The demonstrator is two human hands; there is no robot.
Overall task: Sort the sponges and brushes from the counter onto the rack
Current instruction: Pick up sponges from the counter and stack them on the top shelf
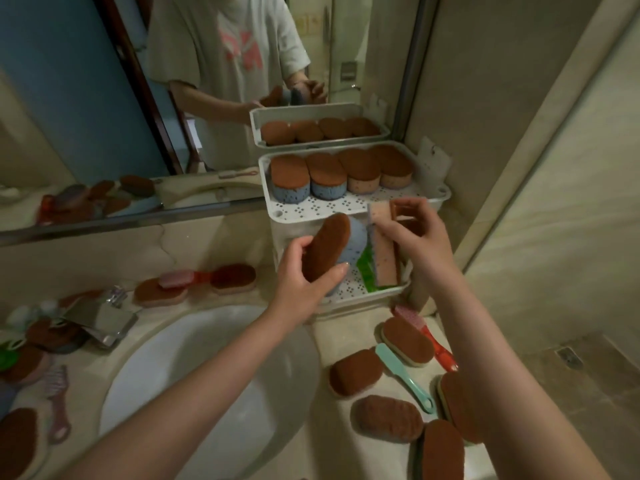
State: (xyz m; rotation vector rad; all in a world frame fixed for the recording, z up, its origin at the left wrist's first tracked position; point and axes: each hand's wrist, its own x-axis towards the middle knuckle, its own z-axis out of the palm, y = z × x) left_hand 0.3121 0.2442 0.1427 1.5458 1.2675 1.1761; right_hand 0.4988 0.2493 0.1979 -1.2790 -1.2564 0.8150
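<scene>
several loose sponges (17, 441) and a pink brush (57, 403) lie at far left on the surface (343, 336), not yet sorted. two more sponges lie behind the sink (207, 375), one with a small brush on top.

left hand (304, 271): grasps the blue sponge (327, 247), thumb on one long edge and fingers on the other, brown scrub face toward the camera. it is held tilted in front of the rack (273, 216), over the lower shelf (349, 289), probably so that it can go in on edge.

top shelf (346, 204): four sponges stand side by side along the back, brown faces up, two blue at left and two pink at right. the row suggests grouping by colour. it also fills the back, which would explain why the lower shelf is in use.

a green item (367, 268) lies on the lower shelf; what it is cannot be told.

right hand (419, 237): pinches the upper end of the pink sponge (382, 251), which stands nearly upright, just beside the blue sponge, its lower end at the shelf floor. the high hold probably keeps it from toppling.

right of the rack, on the surface: more sponges, a teal brush (403, 379) and a red brush (433, 337), near the right hand and still to be sorted.
</scene>
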